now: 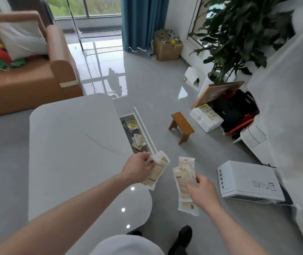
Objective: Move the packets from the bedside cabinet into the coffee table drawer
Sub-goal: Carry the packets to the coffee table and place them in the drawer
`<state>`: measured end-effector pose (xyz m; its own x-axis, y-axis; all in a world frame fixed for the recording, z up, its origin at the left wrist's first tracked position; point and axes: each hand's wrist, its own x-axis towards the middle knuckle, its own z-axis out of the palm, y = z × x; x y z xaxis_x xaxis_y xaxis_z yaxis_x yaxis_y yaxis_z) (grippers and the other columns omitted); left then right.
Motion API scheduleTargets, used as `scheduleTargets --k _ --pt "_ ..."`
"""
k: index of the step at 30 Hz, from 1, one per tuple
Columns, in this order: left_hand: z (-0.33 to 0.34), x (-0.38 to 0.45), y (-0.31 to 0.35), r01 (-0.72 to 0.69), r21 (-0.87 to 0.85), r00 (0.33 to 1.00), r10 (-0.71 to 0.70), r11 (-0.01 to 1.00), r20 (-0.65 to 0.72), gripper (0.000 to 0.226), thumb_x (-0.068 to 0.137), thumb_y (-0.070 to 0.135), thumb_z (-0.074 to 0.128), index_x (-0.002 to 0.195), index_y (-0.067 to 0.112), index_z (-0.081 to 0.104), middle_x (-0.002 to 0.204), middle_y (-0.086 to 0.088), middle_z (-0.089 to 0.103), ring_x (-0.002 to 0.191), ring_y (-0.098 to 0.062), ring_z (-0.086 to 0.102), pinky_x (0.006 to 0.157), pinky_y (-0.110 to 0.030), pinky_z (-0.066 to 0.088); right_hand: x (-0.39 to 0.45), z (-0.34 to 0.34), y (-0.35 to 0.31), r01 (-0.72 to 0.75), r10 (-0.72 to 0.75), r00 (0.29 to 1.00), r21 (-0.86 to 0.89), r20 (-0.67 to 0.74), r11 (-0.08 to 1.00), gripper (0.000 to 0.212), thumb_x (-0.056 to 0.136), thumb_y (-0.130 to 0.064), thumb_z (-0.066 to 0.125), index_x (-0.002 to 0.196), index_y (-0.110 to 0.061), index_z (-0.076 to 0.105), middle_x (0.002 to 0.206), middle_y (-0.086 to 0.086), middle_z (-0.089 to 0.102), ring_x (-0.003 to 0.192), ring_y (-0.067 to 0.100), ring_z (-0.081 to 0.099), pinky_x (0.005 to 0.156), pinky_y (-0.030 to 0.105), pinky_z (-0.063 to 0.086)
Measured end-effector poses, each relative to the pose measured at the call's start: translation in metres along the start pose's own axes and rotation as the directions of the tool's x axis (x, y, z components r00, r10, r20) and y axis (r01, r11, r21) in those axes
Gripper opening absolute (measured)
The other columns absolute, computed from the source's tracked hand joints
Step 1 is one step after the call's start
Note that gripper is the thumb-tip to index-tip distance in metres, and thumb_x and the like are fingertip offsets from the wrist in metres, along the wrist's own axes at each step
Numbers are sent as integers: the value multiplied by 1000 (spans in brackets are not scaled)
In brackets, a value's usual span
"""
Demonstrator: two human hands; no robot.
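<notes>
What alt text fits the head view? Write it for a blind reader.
Each hand, left hand and right hand, grips packets beside the open coffee table drawer, which already holds several. A small wooden stool stands beyond.

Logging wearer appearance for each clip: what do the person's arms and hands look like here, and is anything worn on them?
Both forearms are bare right to the bottom edge of the frame; no sleeve cuffs show. The left hand and right hand have no gloves, and no watch, bracelet or rings are visible. Each hand looks ordinary in shape, with no markings, tape or cables on the wrists or arms.
</notes>
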<state>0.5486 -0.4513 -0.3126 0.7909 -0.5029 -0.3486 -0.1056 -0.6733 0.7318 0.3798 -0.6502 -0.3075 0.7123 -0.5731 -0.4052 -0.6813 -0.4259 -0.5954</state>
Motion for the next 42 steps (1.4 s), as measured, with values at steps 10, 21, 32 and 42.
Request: scheduleTargets --k 10,21,32,42 --pt "67 53 35 270 -113 954 -282 956 -104 30 96 29 57 68 30 68 70 13 69 65 -6 64 55 -26 47 151 -86 28 130 -104 973 -119 208 984 12 90 -27 67 99 -30 75 93 -15 76 90 14 71 80 41 61" --pt "79 86 8 498 -388 777 -598 775 -196 19 98 29 63 86 20 74 86 5 76 84 -15 70 73 -33 53 274 -58 -32 298 -165 842 -186 514 936 17 93 -26 70 105 -37 74 96 -22 75 87 2 72 77 33 64" --pt "70 259 -94 648 -391 703 -711 654 -23 19 99 29 62 80 24 65 83 6 69 76 -13 63 63 -28 47 415 11 -86 218 -40 832 -260 553 941 21 96 -19 65 104 -36 73 96 -17 76 84 5 74 74 36 66" --pt "159 381 -198 743 -331 610 -792 583 -26 20 98 29 60 89 13 67 85 -3 71 78 -19 66 67 -32 52 560 141 -68 303 -30 754 -306 656 902 21 96 -19 65 101 -39 70 97 -17 74 86 7 72 76 37 65"
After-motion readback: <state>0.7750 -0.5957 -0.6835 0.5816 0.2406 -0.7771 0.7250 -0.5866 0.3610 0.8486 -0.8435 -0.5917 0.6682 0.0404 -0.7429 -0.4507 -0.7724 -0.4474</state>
